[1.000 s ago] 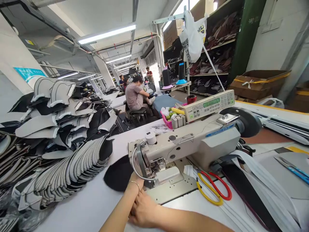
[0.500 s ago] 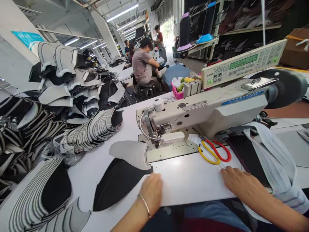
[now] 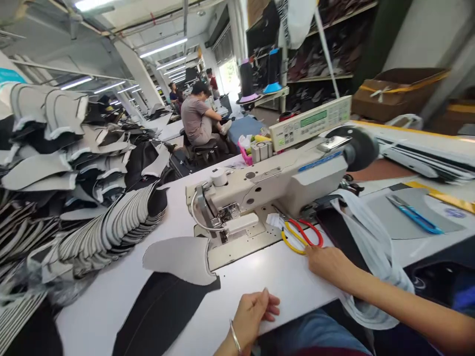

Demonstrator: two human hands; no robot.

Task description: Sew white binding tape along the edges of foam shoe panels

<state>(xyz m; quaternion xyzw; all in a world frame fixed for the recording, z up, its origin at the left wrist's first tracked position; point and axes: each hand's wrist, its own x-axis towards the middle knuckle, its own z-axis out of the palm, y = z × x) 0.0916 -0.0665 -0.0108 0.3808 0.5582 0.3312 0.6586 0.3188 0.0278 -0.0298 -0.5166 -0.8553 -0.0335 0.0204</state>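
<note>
My right hand (image 3: pixel 330 268) has its bent fingers at the near end of a pair of scissors (image 3: pixel 310 233) with red and yellow handles; the fingertips are partly hidden there. The scissors lie beside the bed of a sewing machine (image 3: pixel 267 185), their blades partly under white material. My left hand (image 3: pixel 254 314), with a silver bangle, hovers at the table's front edge, palm turned inward, fingers loosely curled and holding nothing. Left of the machine, a grey mesh piece (image 3: pixel 178 257) overlaps a black fabric piece (image 3: pixel 159 311), both flat on the white table (image 3: pixel 89 316).
Stacks of curved grey-and-black pieces (image 3: pixel 111 222) fill the left side. White strips (image 3: pixel 371 247) hang over the front edge at right. Blue-handled snips (image 3: pixel 415 215) lie farther right. A control panel (image 3: pixel 311 123) tops the machine. A seated person (image 3: pixel 200 118) is beyond it.
The view has swung right, bringing the blue snips fully into sight. My right hand has moved to the scissors' handles. My left hand has come away from the black piece, turning palm inward.
</note>
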